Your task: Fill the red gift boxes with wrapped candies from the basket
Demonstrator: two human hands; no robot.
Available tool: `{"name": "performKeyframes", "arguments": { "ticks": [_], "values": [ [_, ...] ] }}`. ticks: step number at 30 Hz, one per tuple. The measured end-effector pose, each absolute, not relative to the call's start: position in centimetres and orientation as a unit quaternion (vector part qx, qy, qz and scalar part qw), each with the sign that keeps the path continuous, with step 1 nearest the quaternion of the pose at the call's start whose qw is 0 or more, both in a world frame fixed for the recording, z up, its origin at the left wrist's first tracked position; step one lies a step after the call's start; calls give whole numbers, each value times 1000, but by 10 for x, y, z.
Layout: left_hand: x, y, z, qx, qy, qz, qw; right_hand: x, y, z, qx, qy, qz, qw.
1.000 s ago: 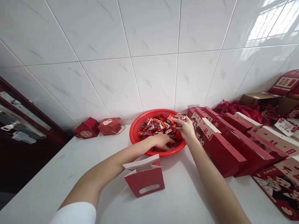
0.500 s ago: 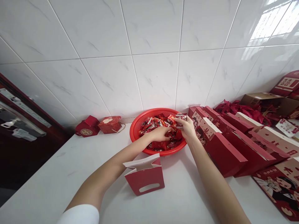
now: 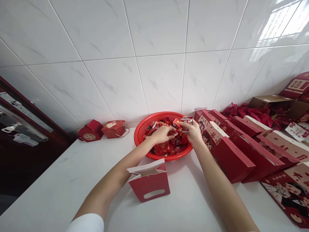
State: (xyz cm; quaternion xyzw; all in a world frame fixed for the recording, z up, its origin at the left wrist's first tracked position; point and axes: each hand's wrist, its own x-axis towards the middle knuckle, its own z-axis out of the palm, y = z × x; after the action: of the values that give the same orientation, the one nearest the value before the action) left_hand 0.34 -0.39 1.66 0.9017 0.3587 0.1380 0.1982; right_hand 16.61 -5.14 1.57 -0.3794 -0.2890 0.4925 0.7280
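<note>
A round red plastic basket [image 3: 138,141] stands against the tiled wall, full of wrapped candies [image 3: 166,148] in mostly red wrappers. My left hand [image 3: 162,134] is inside it, palm down over the candies, with bent fingers apart and nothing visible in them. At the basket's right rim my right hand [image 3: 194,132] is closed on a dark red candy packet [image 3: 186,120] with white print. A lighter red-orange packet [image 3: 177,123] shows beside those fingertips; whether it is held too, I cannot tell. In front of the basket an open red paper gift box [image 3: 152,185] stands upright between my forearms.
Several red gift boxes [image 3: 231,158] stand in rows on the right, with a printed box [image 3: 287,193] nearer. Behind them are dark red ribbon [image 3: 251,116] and a cardboard box [image 3: 272,100]. Two small red boxes [image 3: 90,131] sit at the wall, left of the basket.
My left hand has shifted slightly left and up within the basket, uncovering more candies in front of it. My right hand keeps its packet at the rim, almost unmoved.
</note>
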Motion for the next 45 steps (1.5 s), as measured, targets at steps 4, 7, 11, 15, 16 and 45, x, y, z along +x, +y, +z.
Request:
{"name": "performKeyframes", "arguments": {
  "ticks": [4,7,11,15,16,45],
  "values": [
    [-8,-5,26,854,368,272,249,164,-57,23,-384,-285,497,724],
    [-28,-18,41,806,354,338,333,162,-66,35,-368,-316,515,706],
    [-61,-59,66,767,338,374,398,155,-89,57,-322,-390,552,664],
    [-81,-103,81,716,372,453,379,143,-116,73,-263,-465,582,613],
    [-83,-112,82,706,379,468,371,141,-122,75,-253,-487,581,602],
    [-133,-179,102,852,371,212,302,137,-175,85,-324,-616,446,563]
  ]
}}
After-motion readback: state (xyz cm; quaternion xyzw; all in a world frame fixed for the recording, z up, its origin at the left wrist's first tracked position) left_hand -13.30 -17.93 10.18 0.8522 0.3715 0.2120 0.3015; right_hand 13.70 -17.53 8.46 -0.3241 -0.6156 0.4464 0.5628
